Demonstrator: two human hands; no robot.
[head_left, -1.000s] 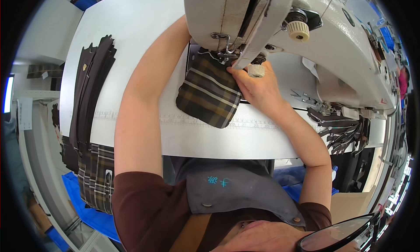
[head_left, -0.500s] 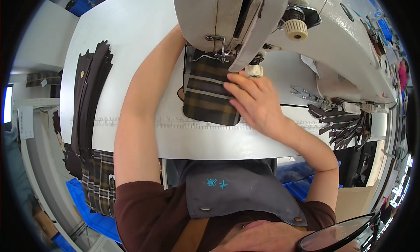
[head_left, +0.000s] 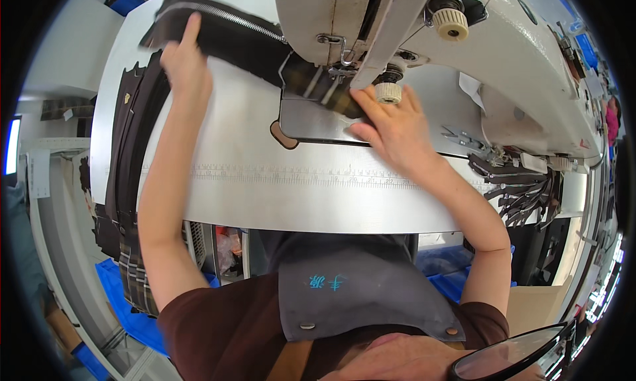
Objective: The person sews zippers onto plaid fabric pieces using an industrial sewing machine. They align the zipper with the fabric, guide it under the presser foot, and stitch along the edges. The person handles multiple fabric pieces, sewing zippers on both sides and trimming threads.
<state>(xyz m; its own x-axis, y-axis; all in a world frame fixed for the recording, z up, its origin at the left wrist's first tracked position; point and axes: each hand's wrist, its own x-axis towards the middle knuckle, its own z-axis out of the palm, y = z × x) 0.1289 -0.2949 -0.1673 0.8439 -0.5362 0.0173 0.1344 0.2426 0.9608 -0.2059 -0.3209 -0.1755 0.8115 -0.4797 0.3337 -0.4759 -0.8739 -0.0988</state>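
Observation:
A long dark fabric piece with a silver zipper [head_left: 242, 42] stretches leftward from the sewing machine [head_left: 311, 20]. Its plaid end [head_left: 303, 80] lies beneath the machine's head, by the presser foot. At the far left, my left hand [head_left: 185, 70] grips the near edge of the dark part, index finger stretched over it; motion blurs this hand somewhat. My right hand [head_left: 401, 129] rests beside the needle area with fingers apart, its fingertips at the plaid end's right edge. The machine head hides part of the cloth.
A stack of dark fabric strips [head_left: 122, 139] lies at the table's left. Several zippered pieces [head_left: 523, 189] are bunched at the right, near metal thread snips [head_left: 460, 139]. A printed ruler scale [head_left: 318, 176] crosses the table, and blue bins [head_left: 136, 315] stand below.
My left hand has come out from behind the machine head and moved left with the dark zippered part. The plaid end has swung away from me, uncovering the metal plate. My right hand stays near the needle.

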